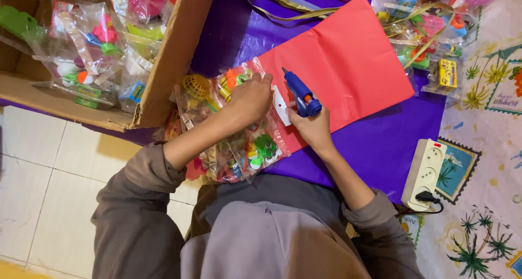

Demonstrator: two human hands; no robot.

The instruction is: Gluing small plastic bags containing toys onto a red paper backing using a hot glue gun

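Observation:
My right hand grips a small blue glue gun, its nozzle pointing up-left over a red sheet of paper. My left hand presses down on a clear plastic bag of colourful toys that lies on the left edge of the red sheet. A small white tag sits between my two hands, on the bag's edge. The red sheet rests on a purple sheet.
An open cardboard box at upper left holds several more toy bags. More toy bags lie at upper right. A white power strip with a black plug sits on a patterned mat at right. White floor tiles lie at left.

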